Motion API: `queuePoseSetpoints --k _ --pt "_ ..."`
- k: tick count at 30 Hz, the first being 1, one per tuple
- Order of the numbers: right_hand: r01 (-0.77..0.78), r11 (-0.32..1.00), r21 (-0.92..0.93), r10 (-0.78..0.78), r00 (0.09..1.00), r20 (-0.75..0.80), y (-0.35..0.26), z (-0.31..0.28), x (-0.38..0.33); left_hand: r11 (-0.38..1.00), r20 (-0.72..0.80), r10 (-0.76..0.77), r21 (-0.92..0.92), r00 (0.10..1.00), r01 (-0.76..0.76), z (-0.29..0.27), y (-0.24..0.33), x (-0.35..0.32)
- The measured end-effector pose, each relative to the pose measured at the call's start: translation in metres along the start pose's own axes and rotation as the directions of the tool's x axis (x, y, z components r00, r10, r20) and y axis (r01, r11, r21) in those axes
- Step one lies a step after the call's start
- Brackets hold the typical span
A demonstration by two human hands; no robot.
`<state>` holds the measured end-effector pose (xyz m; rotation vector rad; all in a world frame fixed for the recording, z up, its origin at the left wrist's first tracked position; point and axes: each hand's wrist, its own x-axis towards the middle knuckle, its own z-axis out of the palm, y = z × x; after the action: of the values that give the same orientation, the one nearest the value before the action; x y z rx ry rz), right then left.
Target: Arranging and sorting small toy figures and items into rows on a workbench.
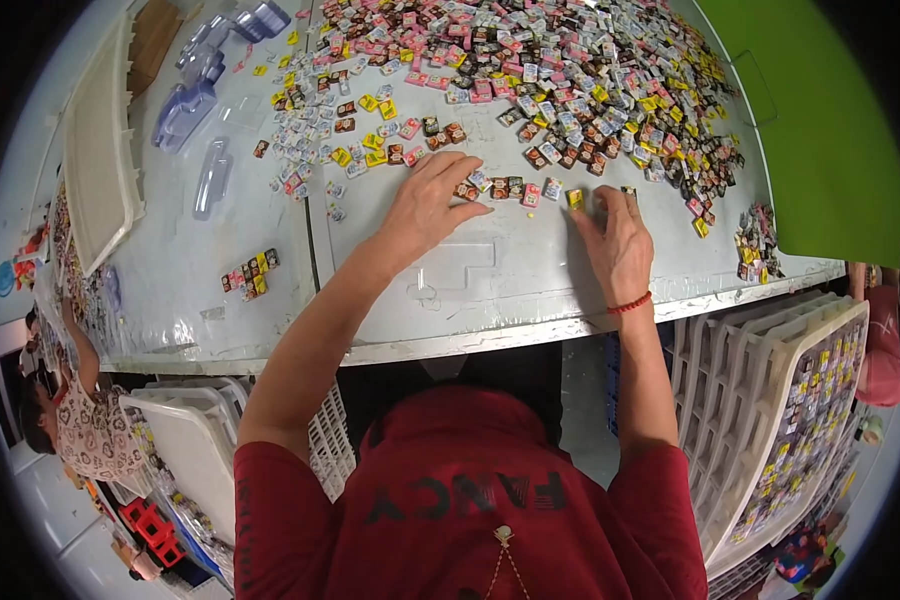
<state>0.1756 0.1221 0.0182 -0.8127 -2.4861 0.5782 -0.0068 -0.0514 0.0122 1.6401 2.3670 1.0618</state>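
A big heap of small wrapped square candies [530, 70] in pink, yellow, brown and white covers the far half of the grey table [530, 290]. My left hand [428, 205] lies flat on the table, its fingers spread over a short row of candies [500, 187] at the heap's near edge. Just to the right, my right hand [615, 240], with a red string on the wrist, rests palm down, its fingertips touching a yellow candy [575, 198]. A clear plastic tray [455, 268] lies on the table below my left hand. Neither hand has closed around anything.
Clear plastic tray inserts [200, 90] and a white crate [100, 150] lie at the far left. A small cluster of candies [250, 273] sits apart at left. White crates with filled trays [800, 400] stand at lower right, more crates [195, 440] at lower left. Another person [80, 420] works at left.
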Motion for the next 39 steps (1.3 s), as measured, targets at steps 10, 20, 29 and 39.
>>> queuePoseSetpoints --k 10,20,29,39 --pt "0.105 0.989 0.101 -0.119 0.983 0.141 0.021 -0.008 0.013 0.997 0.103 0.066 -0.057 0.992 -0.06 -0.003 -0.004 0.005" --pt "0.169 0.985 0.025 -0.171 0.968 0.182 0.016 0.0 0.019 0.996 -0.097 -0.055 0.064 0.994 0.061 0.005 -0.002 -0.01" --pt "0.2 0.979 0.05 -0.206 0.953 0.222 0.016 -0.002 0.026 0.983 0.143 -0.142 -0.094 0.979 0.157 -0.015 -0.01 0.002" --pt "0.154 0.986 0.062 -0.165 0.949 0.269 0.024 -0.007 0.024 0.977 0.116 -0.197 0.1 0.973 0.186 -0.022 -0.015 -0.002"
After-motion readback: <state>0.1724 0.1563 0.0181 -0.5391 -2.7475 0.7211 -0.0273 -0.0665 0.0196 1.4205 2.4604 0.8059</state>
